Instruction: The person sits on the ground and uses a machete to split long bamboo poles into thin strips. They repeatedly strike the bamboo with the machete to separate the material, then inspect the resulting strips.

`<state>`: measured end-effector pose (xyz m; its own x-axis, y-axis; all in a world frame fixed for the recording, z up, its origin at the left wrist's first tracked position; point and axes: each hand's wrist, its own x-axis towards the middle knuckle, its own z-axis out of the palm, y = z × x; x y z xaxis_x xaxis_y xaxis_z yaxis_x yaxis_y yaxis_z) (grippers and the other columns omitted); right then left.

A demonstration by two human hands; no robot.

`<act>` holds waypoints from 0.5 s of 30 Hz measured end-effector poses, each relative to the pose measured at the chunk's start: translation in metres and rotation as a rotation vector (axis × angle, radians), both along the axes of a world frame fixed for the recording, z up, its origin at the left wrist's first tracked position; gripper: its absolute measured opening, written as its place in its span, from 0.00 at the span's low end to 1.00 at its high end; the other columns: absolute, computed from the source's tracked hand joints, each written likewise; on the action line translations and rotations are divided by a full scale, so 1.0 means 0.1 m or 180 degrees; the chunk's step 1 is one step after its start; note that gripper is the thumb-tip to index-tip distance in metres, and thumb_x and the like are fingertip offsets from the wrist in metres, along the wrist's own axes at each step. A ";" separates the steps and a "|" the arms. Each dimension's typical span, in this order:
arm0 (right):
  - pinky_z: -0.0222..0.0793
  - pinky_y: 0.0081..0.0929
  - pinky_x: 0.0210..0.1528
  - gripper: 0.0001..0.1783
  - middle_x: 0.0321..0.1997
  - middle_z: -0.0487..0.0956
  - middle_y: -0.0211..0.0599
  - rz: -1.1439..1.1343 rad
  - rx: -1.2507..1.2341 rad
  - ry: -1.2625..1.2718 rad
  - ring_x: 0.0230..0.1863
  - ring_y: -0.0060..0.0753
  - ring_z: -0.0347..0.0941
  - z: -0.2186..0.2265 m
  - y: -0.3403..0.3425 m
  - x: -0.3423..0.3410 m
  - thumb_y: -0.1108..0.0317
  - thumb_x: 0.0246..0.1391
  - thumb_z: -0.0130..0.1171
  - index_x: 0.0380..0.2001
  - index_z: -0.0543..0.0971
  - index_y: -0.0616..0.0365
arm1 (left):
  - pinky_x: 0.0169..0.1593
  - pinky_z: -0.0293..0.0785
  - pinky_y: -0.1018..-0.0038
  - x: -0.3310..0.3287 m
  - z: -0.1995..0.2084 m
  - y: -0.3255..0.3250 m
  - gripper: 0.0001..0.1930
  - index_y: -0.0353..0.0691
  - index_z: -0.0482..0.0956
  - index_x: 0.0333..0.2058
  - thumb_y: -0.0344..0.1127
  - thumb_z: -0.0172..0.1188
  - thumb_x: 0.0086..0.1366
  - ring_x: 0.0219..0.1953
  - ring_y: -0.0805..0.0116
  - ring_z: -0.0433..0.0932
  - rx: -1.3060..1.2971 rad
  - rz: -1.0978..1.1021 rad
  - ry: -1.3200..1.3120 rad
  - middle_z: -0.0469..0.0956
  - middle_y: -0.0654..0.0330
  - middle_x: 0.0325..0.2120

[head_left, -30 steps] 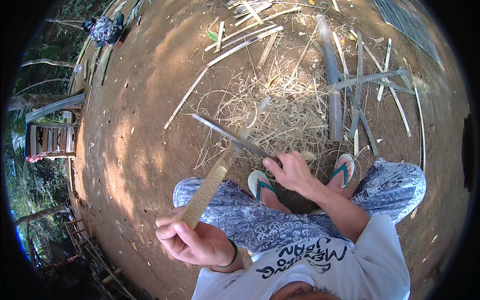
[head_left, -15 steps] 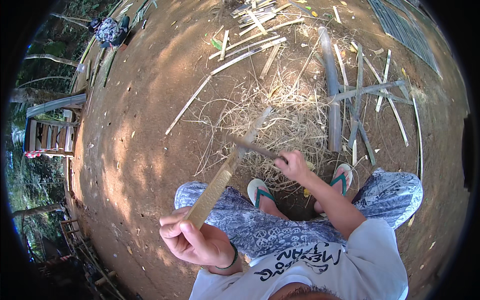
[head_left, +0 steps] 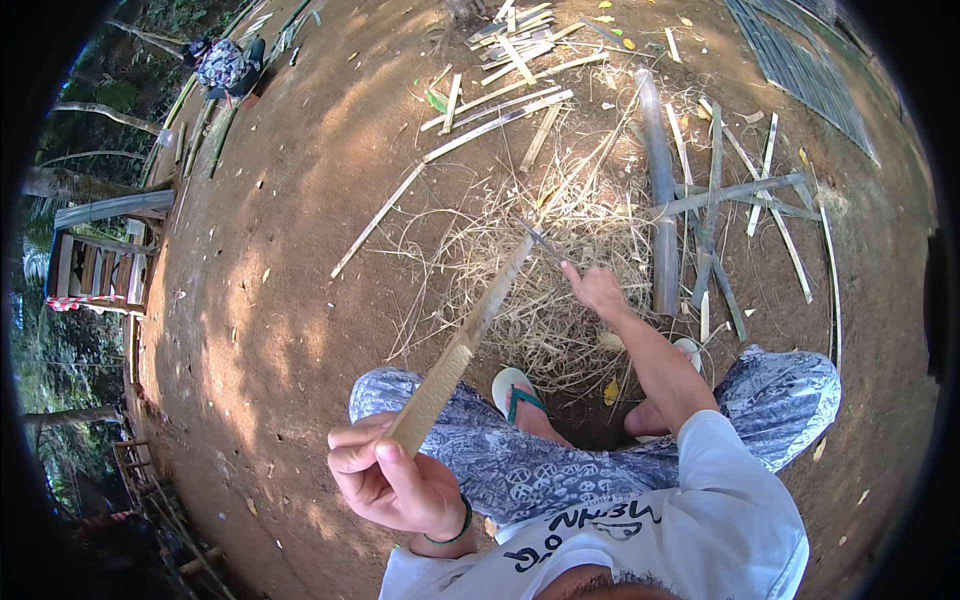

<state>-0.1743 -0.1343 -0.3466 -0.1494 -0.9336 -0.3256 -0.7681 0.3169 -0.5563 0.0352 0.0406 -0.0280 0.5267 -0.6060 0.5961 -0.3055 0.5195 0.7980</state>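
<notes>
My left hand [head_left: 402,482] pinches the near end of a long bamboo strip [head_left: 450,360], thumb on top and fingers wrapped under it. The strip slants away from me over my left knee, its far end above a heap of thin shavings [head_left: 575,310]. In my right hand [head_left: 597,292] is a knife, its handle mostly hidden by the fist. The narrow dark blade [head_left: 543,243] lies across the strip close to its far end. A green band circles my left wrist.
Past the shavings lie a thick bamboo pole [head_left: 657,190] and several crossed strips [head_left: 740,188]. More split pieces [head_left: 515,50] are piled at the far side. A slatted panel [head_left: 800,75] lies far right. Another person [head_left: 222,68] is low to the ground, far left. My sandalled feet [head_left: 520,395] flank the near shavings.
My right hand has pushed the knife away from me along the strip, from about its middle to near its far end. My left hand has shifted slightly right, still holding the strip.
</notes>
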 end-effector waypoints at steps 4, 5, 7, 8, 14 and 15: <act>0.75 0.50 0.43 0.43 0.28 0.82 0.56 0.1230 -0.0668 -0.0813 0.34 0.57 0.80 0.46 0.30 0.27 0.32 0.64 0.42 0.30 0.83 0.68 | 0.36 0.72 0.74 0.08 -0.08 0.04 0.06 0.37 0.68 0.34 0.31 0.56 0.69 0.30 0.70 0.75 -0.0044 0.0031 0.0122 0.70 0.58 0.28; 0.75 0.51 0.43 0.43 0.28 0.82 0.56 0.1327 -0.0764 -0.0797 0.34 0.57 0.80 0.25 0.26 0.15 0.32 0.64 0.41 0.31 0.83 0.67 | 0.36 0.72 0.74 0.06 -0.05 0.06 0.06 0.37 0.68 0.34 0.31 0.56 0.69 0.30 0.70 0.75 -0.0056 0.0039 0.0130 0.70 0.58 0.28; 0.74 0.51 0.44 0.43 0.29 0.82 0.56 0.1506 -0.0980 -0.0804 0.34 0.57 0.80 -0.16 0.09 -0.14 0.31 0.64 0.40 0.32 0.83 0.66 | 0.36 0.71 0.74 0.02 0.02 0.02 0.07 0.37 0.68 0.34 0.31 0.57 0.68 0.30 0.71 0.74 0.0043 0.0068 0.0090 0.69 0.59 0.28; 0.73 0.50 0.35 0.44 0.21 0.79 0.51 0.0779 -0.0192 -0.0157 0.26 0.53 0.78 -0.27 -0.05 -0.17 0.32 0.66 0.37 0.31 0.83 0.64 | 0.36 0.71 0.74 0.00 0.04 0.01 0.07 0.37 0.68 0.34 0.31 0.57 0.68 0.30 0.72 0.73 0.0057 0.0120 0.0095 0.69 0.59 0.28; 0.73 0.47 0.30 0.43 0.23 0.80 0.53 0.0580 0.0320 -0.0442 0.23 0.46 0.76 0.15 -0.19 0.24 0.30 0.63 0.43 0.30 0.83 0.66 | 0.38 0.69 0.75 0.10 -0.06 0.13 0.07 0.37 0.68 0.36 0.32 0.56 0.69 0.32 0.71 0.73 0.0111 0.0058 0.0087 0.70 0.58 0.30; 0.72 0.45 0.28 0.42 0.23 0.80 0.52 0.0797 0.0075 -0.0525 0.20 0.45 0.75 0.29 -0.12 0.28 0.31 0.62 0.45 0.28 0.84 0.65 | 0.39 0.70 0.75 0.14 -0.07 0.12 0.07 0.36 0.69 0.38 0.33 0.55 0.70 0.34 0.70 0.74 0.0065 0.0003 0.0065 0.71 0.56 0.31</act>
